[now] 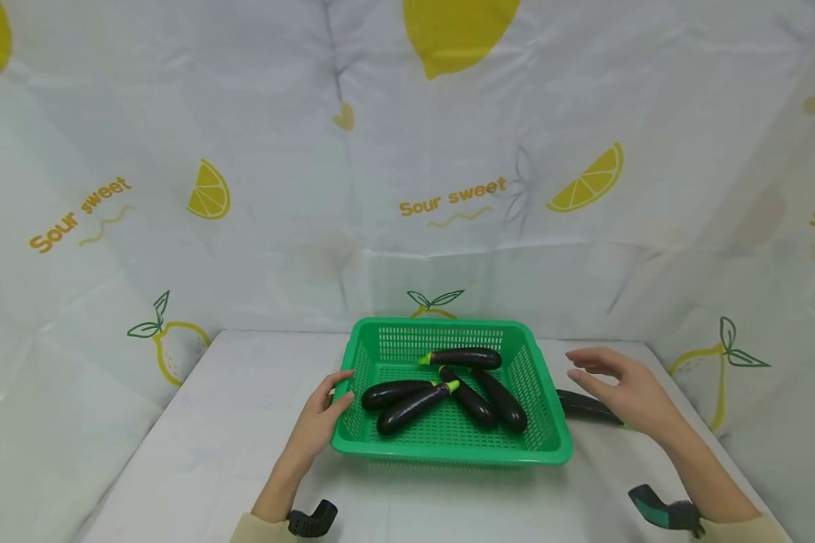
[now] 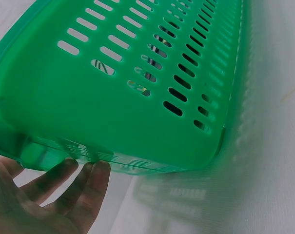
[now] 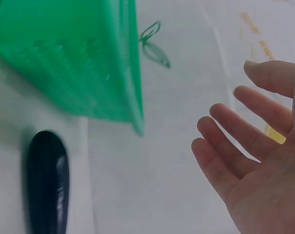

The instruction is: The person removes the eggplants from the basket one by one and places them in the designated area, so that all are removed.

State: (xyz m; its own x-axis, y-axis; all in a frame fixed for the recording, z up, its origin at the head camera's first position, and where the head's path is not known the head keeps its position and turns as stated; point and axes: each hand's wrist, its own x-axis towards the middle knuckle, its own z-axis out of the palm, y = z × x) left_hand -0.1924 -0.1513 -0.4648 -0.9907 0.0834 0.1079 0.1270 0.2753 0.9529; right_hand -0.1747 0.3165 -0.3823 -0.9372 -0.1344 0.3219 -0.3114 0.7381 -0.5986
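A green plastic basket (image 1: 448, 454) with slotted walls holds several dark purple eggplants (image 1: 417, 409) with green stem ends. My left hand (image 1: 318, 413) is at the basket's left side, its thumb and fingertips right at the rim; in the left wrist view its extended fingers (image 2: 91, 187) lie close against the green side. To the right of the basket my right hand (image 1: 628, 392) hovers with fingers spread and nothing in them. Another eggplant (image 1: 587, 407) lies on the table beside the basket, partly hidden by that hand; its rounded end (image 3: 48, 161) shows in the right wrist view.
The basket stands on a white-covered table (image 1: 197, 460). Behind and at both sides hangs a white sheet (image 1: 278, 188) printed with lemons and lettering. Each wrist carries a dark device, one on the left (image 1: 312, 520) and one on the right (image 1: 662, 513).
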